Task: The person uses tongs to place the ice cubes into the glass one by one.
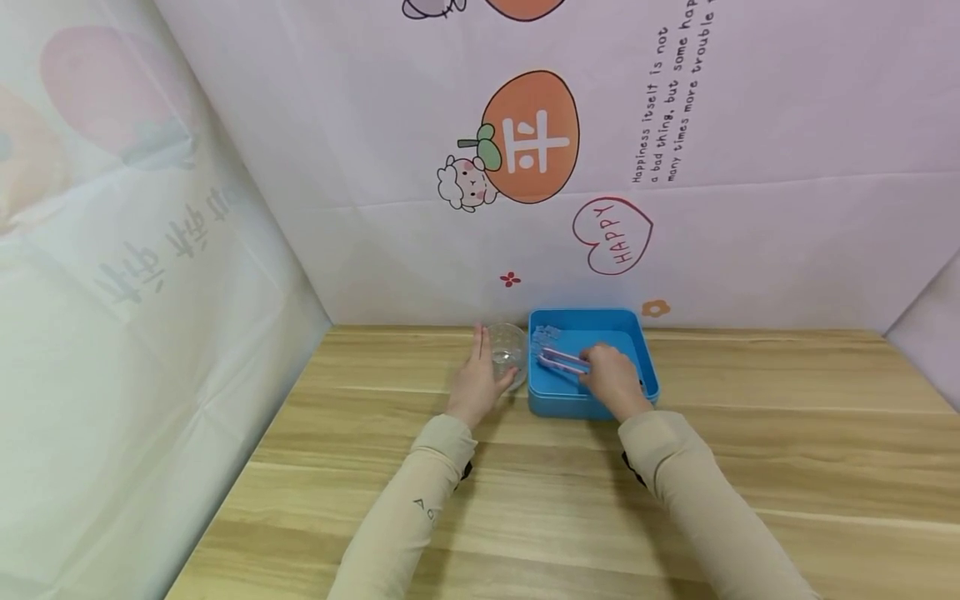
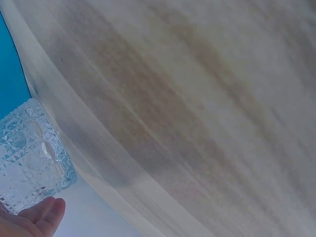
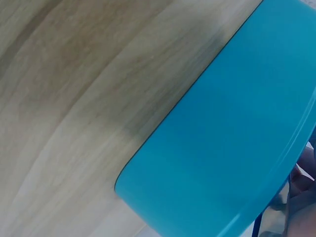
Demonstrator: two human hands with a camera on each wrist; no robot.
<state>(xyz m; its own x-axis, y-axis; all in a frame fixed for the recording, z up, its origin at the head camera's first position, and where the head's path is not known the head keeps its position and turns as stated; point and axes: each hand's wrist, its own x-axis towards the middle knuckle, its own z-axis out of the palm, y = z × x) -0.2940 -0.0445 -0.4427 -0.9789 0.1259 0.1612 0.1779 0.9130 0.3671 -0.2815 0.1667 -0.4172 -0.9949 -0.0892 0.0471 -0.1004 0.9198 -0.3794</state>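
A clear cut-glass cup (image 1: pixel 508 348) stands against the left side of a blue box (image 1: pixel 555 406), near the back of the table. My left hand (image 1: pixel 477 379) holds the cup, fingers along its left side and thumb at the front. In the left wrist view, fingertips (image 2: pixel 52 215) lie at the patterned glass. Over the open box, my right hand (image 1: pixel 613 377) grips pink tongs (image 1: pixel 564 360), which point left inside it. Several small clear pieces (image 1: pixel 546 335) lie in the box's back left corner, close to the tong tips. The right wrist view mostly shows the box's outer wall (image 3: pixel 217 128).
The box and cup stand on a wood-grain table (image 1: pixel 540 508), close to its back edge. Behind it hangs a white printed cloth (image 1: pixel 420 250), and another pale cloth (image 1: pixel 225 350) hangs along the left side.
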